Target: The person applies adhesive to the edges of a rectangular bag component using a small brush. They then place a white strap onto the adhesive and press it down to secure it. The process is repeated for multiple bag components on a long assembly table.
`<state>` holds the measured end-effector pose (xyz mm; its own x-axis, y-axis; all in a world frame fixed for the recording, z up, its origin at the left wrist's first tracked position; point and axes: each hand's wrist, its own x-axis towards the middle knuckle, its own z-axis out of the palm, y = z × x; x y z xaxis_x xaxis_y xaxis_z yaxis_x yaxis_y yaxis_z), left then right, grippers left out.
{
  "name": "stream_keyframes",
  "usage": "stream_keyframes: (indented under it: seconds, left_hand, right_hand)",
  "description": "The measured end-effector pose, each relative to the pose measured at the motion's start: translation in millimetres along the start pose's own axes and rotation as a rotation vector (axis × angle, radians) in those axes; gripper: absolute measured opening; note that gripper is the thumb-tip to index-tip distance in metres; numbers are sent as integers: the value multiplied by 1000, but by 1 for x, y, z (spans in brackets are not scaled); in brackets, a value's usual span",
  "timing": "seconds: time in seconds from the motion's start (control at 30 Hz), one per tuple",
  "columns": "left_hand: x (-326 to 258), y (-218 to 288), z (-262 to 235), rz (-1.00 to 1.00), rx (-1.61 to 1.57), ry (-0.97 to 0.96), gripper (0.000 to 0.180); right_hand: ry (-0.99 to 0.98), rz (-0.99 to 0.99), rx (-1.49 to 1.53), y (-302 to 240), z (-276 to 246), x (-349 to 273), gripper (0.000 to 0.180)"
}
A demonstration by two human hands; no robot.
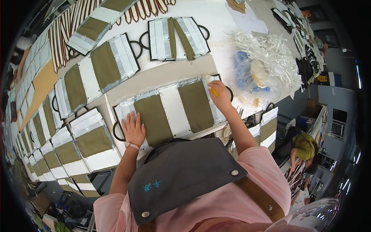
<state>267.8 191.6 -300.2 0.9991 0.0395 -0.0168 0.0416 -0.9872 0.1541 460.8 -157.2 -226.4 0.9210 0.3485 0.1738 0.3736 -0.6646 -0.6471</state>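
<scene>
A flat bag panel lies before me at the table's near edge. It is white with two olive fabric blocks, dark edging and a black loop at each end. My left hand lies on its left part with the fingers spread, by the left olive block. At the far right corner my right hand grips a small yellow-handled brush. The brush's pale head rests at the panel's upper right edge; whether it touches the panel I cannot tell.
Similar panels lie farther back and in overlapping rows along the left. Another panel with two olive straps lies beyond. At the right is a tangled heap of white strips beside blue and clear plastic. Another person sits at far right.
</scene>
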Motion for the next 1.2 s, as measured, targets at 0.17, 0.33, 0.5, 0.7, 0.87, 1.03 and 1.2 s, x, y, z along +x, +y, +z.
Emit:
stream_keyframes:
  seconds: [0.17,0.33,0.5,0.7,0.87,1.03,1.2]
  left_hand:
    - [1,2,-3,2,-6,-8,56]
    - [1,1,-3,3,-2,-3,56]
    - [0,0,0,12,12,11,57]
    - [-1,-1,2,13,27,11,57]
    - [-1,0,0,3,19,7,57]
    - [-2,-1,-1,0,-13,20,57]
    - [-2,0,-2,-5,-26,8,56]
  right_hand:
    - [-17,-25,-167,32,-5,-6,21]
    - [-80,-136,-206,17,-19,-5,25]
    - [-188,-199,-303,28,-21,-7,31]
    - [-192,-230,-336,25,-33,4,31]
    - [-342,-310,-265,-3,-21,-14,33]
    - [-280,-302,-335,13,-23,-10,34]
    - [-215,-297,-192,-14,-10,-4,34]
